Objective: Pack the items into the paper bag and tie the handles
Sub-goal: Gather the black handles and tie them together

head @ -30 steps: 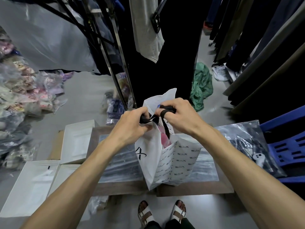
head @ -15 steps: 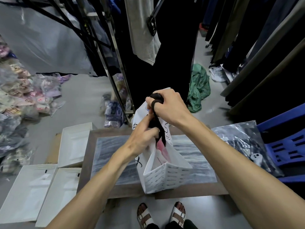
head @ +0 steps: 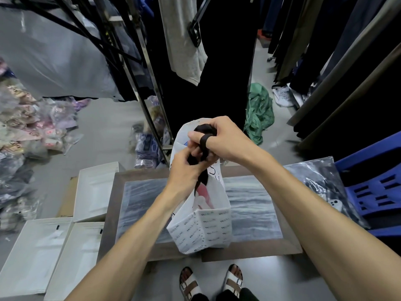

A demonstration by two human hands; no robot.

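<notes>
A white paper bag (head: 204, 229) with small printed lettering stands on a low table (head: 249, 249), its top pinched together. Something pink (head: 202, 192) shows inside through the side opening. The bag's black ribbon handles (head: 205, 135) are gathered above it. My right hand (head: 223, 137) grips the handles from the right, one black loop wrapped around a finger. My left hand (head: 186, 168) sits just below and to the left, fingers closed on the hanging black ribbon ends. The knot itself is hidden between my fingers.
White flat boxes (head: 54, 255) lie on the floor at the left. A plastic-wrapped package (head: 321, 185) rests at the table's right beside a blue plastic chair (head: 373, 187). Dark clothes hang on racks (head: 152, 83) ahead; bagged goods pile at far left (head: 26, 131).
The bag turned, so its narrow side now faces me. My right hand lifted the handles higher, and my left hand moved under it onto the ribbon.
</notes>
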